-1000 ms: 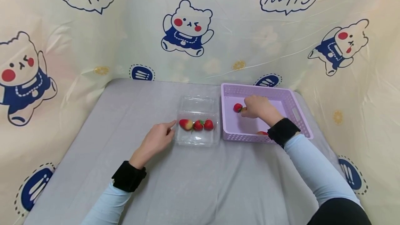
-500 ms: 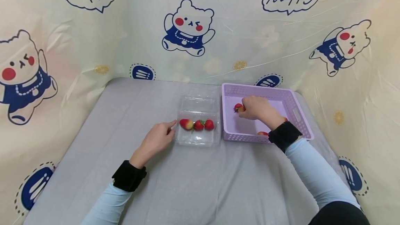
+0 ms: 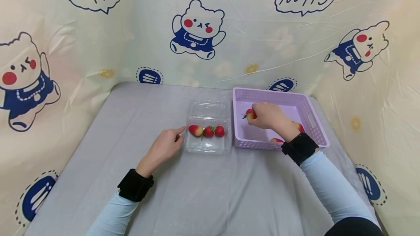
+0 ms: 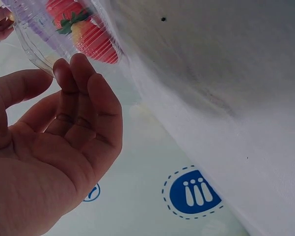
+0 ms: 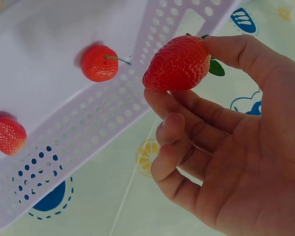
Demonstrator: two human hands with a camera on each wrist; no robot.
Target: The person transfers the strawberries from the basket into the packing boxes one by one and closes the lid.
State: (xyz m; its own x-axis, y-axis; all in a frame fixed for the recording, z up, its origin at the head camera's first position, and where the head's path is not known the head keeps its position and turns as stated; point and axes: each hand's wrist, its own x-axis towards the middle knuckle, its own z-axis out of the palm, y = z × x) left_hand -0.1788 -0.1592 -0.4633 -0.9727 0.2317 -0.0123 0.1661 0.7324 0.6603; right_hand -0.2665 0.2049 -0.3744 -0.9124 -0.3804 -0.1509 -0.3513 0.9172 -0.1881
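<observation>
I am holding a strawberry (image 5: 177,64) in my right hand (image 3: 269,115), pinching it between my thumb and the tips of my fingers (image 5: 196,105), over the inside of the lilac basket (image 3: 310,119), near its left wall. In the right wrist view, 2 more red fruits are lying on the basket floor: a round one (image 5: 99,63) and another strawberry (image 5: 8,134) further along. My left hand (image 3: 164,146) is resting on the grey worktop (image 3: 203,192) with its fingers loosely extended and holding nothing, the index fingertip touching the left edge of the clear plastic clamshell box (image 3: 207,109). Inside the box, 3 strawberries (image 3: 208,131) are sitting in a row, side by side.
</observation>
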